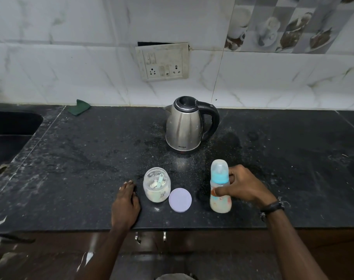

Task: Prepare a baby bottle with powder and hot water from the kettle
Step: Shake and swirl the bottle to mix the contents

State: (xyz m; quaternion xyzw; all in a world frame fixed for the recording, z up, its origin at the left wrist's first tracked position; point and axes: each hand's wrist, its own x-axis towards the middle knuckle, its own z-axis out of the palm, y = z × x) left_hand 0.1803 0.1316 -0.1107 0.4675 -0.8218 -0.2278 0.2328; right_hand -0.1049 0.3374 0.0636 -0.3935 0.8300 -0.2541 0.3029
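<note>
A baby bottle (220, 203) with a blue collar and a clear cap stands upright on the black counter, milky liquid in its lower part. My right hand (243, 185) wraps around its middle from the right. Left of it lies a lilac lid (180, 200), flat on the counter. An open clear powder jar (156, 184) with a small teal scoop inside stands beside the lid. My left hand (126, 205) rests flat on the counter just left of the jar, holding nothing. A steel kettle (184, 126) with a black handle stands behind, lid closed.
The black stone counter (81, 158) is dusted with spilled powder. A dark sink (10, 134) sits at the far left. A green cloth (79, 107) lies by the tiled wall. A switch and socket plate (163, 63) is above the kettle. The counter edge runs under my wrists.
</note>
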